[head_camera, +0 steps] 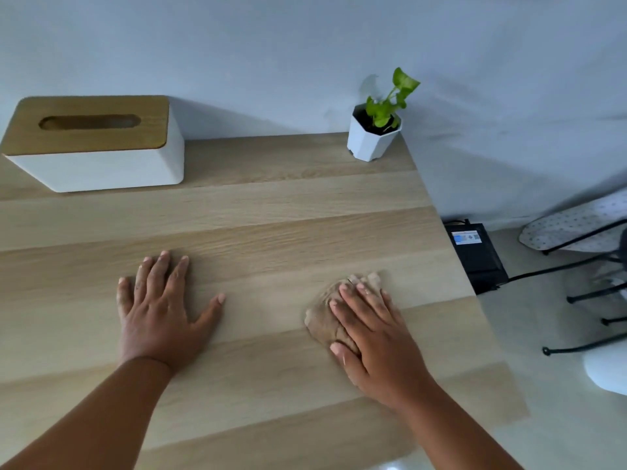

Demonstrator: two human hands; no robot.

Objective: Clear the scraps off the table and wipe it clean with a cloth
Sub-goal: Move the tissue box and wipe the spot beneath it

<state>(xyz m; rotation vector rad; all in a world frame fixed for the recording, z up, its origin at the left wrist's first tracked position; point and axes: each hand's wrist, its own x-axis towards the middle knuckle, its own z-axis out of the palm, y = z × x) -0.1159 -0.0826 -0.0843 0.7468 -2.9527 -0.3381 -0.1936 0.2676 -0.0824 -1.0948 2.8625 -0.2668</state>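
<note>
Right hand (376, 337): fingers straight, pressing crumpled beige cloth (330, 317) | left hand (159, 307): spread flat on light wooden table (271, 215) | far left: white wood-lidded tissue box (95, 144)

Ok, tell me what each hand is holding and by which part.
Neither grips anything. The right hand presses flat on the top of the bunched cloth, fingers straight. The left hand rests flat on the bare table.
</note>
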